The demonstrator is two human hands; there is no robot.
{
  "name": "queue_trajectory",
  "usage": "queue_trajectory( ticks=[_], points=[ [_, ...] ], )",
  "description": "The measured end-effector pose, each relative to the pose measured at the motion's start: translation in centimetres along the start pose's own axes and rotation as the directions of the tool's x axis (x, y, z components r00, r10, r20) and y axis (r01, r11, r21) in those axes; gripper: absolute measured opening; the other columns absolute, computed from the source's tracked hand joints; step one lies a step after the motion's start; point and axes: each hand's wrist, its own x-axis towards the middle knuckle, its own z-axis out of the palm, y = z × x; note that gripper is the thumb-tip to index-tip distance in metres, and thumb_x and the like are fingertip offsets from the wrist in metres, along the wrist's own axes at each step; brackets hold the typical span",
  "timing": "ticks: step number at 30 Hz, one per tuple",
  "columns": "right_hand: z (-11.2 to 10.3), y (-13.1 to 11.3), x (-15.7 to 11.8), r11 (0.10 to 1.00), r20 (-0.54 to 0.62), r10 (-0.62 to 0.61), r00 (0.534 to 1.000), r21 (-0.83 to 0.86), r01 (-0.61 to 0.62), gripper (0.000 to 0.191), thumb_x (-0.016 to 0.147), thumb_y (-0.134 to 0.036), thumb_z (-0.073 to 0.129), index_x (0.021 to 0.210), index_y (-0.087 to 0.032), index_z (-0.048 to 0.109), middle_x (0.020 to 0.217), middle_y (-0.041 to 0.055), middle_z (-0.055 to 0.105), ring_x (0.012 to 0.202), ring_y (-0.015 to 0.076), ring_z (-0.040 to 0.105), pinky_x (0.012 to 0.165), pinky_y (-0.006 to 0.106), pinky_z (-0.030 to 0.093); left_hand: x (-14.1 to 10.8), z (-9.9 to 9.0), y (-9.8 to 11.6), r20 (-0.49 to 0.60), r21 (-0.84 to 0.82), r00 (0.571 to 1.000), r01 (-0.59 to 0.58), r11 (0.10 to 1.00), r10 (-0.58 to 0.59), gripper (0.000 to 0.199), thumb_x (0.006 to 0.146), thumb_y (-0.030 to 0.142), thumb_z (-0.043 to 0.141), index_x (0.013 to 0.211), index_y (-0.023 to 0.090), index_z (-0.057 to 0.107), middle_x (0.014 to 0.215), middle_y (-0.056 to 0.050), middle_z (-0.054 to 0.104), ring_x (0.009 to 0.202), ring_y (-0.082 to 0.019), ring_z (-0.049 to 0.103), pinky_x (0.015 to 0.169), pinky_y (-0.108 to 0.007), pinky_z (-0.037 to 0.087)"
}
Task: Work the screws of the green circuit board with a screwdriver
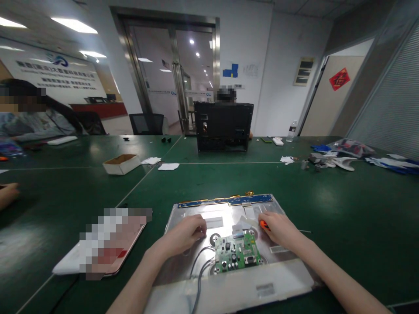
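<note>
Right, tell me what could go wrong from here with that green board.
The orange object in the right hand could slip and scratch the green board nearby. The left hand, also over the panel, might snag the cables running from the board toward the panel's near edge, straining their connection.

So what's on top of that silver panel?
On the silver panel I see a green circuit board, cables and, along the far edge, a blue strip. What's under the board is covered.

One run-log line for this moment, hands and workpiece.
left hand: over metal panel, grip unclear | right hand: holds orange object, partly hidden | green circuit board: on metal panel
</note>
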Motion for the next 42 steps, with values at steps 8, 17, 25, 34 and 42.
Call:
queue_trajectory(
  ticks=[8,17,25,34,42],
  points=[
    [-1.1,-1.0,1.1,0.999,-0.01,-0.042,0.999,0.014,0.042,0.017,0.081,-0.009,0.048,0.086,-0.016,0.063,0.091,0.0073,0.066,0.085,0.0192,0.06,0.069,0.026,0.036,-0.6,-0.3,-0.6,0.067,-0.031,0.997,0.025,0.999,-0.023,0.018,0.074,0.016,0.051,0.088,0.018,0.063,0.089,-0.003,0.061,0.08,-0.019,0.055,0.068,-0.026,0.04],
    [-1.6,-7.6,7.1,0.96,0.009,-0.274,0.962,0.067,0.273,0.015,0.079,-0.018,0.055,0.088,-0.019,0.067,0.09,0.0076,0.07,0.083,0.0206,0.062,0.064,0.026,0.035,1.1,0.9,-0.4,0.006,0.02,0.996,0.091,0.996,-0.091,0.011,0.078,0.018,0.051,0.076,0.018,0.062,0.075,-0.003,0.063,0.07,-0.019,0.056,0.062,-0.026,0.036],
    [0.1,-9.7,9.2,0.936,-0.01,-0.329,0.944,0.13,0.327,0.015,0.079,-0.023,0.061,0.092,-0.018,0.068,0.088,0.0078,0.071,0.081,0.0204,0.063,0.062,0.025,0.037,2.6,2.6,-0.6,-0.194,0.019,0.974,0.123,0.992,-0.117,0.008,0.079,0.018,0.055,0.076,0.016,0.062,0.079,-0.007,0.067,0.075,-0.022,0.06,0.066,-0.028,0.039],
    [-1.9,-6.4,5.3,0.936,-0.068,-0.33,0.941,0.109,0.336,0.017,0.083,-0.017,0.057,0.096,-0.019,0.067,0.097,0.0066,0.07,0.087,0.0206,0.063,0.068,0.027,0.04,1.2,1.1,0.5,-0.195,-0.014,0.977,0.091,0.996,-0.092,0.013,0.078,0.023,0.057,0.087,0.017,0.064,0.087,-0.006,0.067,0.08,-0.022,0.059,0.069,-0.029,0.042],
    [-0.2,-1.6,-3.2,0.831,-0.027,-0.492,0.87,-0.313,0.46,0.05,0.08,-0.013,0.058,0.129,-0.015,0.046,0.11,0.011,0.064,0.061,0.0139,0.059,0.045,0.025,0.034,0.8,0.9,1.4,-0.048,0.004,0.997,-0.066,0.998,0.067,0.016,0.073,0.01,0.056,0.082,0.018,0.067,0.078,-0.002,0.063,0.073,-0.017,0.056,0.068,-0.027,0.039]
  ],
)
